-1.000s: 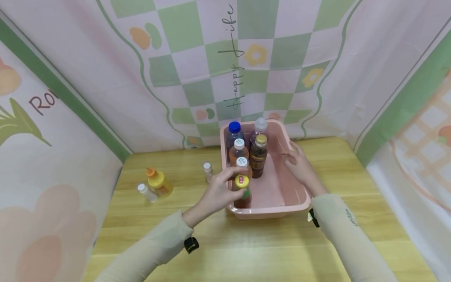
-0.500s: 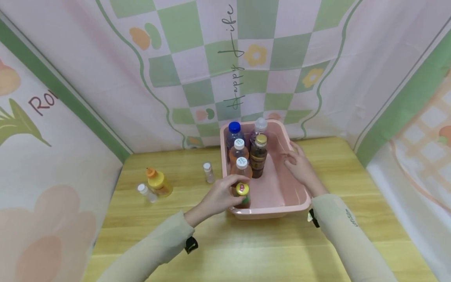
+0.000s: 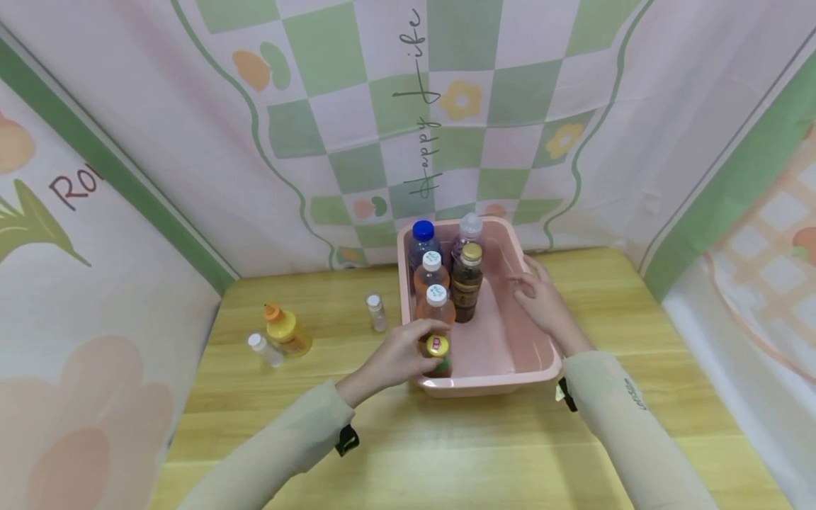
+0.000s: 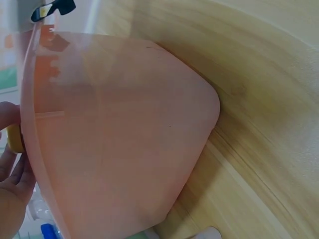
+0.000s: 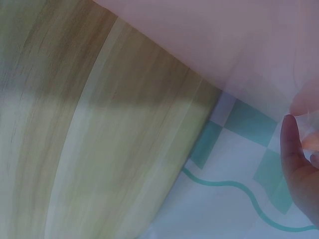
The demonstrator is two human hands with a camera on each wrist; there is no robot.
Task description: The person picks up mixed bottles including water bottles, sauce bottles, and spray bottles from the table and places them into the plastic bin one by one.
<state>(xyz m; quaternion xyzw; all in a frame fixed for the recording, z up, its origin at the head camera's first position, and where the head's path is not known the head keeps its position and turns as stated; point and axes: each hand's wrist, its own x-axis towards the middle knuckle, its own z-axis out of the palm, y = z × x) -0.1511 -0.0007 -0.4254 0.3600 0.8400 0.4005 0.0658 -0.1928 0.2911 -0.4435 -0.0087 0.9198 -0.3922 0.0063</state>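
Observation:
My left hand reaches over the front left corner of the pink plastic basin, thumb and fingers around the yellow cap of a small dark bottle standing inside. In the left wrist view the yellow cap shows between thumb and fingers above the rim; the wall hides the bottle's body. My right hand holds the basin's right rim, with fingers on both sides of it. Right behind the yellow-capped bottle stands a white-capped orange bottle.
Also in the basin are another white-capped bottle, a blue-capped bottle, a clear-topped bottle and a gold-capped brown bottle. Left on the wooden table stand a yellow squeeze bottle and small vials.
The yellow-capped bottle has gone lower into the basin's front left corner, my left hand moving down with it. My right hand has stayed at the rim.

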